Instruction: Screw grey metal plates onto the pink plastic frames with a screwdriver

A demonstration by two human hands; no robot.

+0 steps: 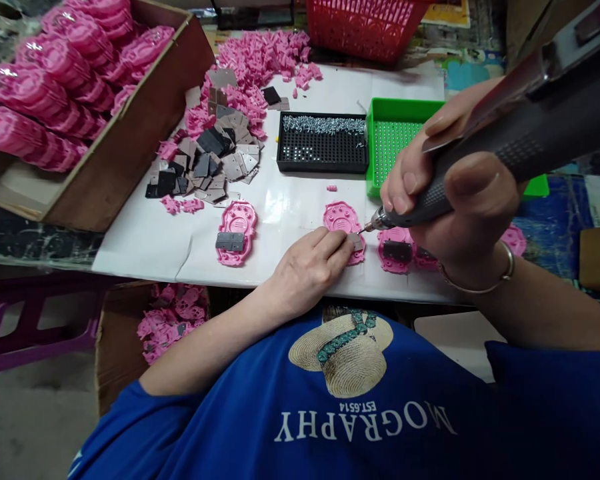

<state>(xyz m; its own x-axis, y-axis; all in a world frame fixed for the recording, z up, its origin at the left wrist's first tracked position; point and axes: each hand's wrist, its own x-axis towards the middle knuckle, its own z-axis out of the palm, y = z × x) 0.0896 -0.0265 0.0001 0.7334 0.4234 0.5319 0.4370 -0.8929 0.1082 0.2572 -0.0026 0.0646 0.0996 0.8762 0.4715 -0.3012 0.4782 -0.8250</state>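
My right hand (pixel 460 193) is wrapped round a dark grey electric screwdriver (pixel 500 133), whose tip meets the right edge of a pink plastic shell (pixel 341 213). On that shell lies a grey plate (pixel 356 241), pressed by the fingertips of my left hand (pixel 313 267). To the left, another pink shell (pixel 239 223) carries a grey plate (pixel 230 241). A pink shell with a black plate (pixel 397 251) lies to the right, and more shells are partly hidden under my right hand. A small pink piece (pixel 331 188) sits above the middle shell.
Behind stand a black screw tray (pixel 323 163) and a green tray (pixel 405 107). Loose plates (pixel 215 157) and pink pieces (pixel 265 57) are heaped at the back left, beside a cardboard box (pixel 180 67) of pink shells. A red basket (pixel 365 27) stands farther back.
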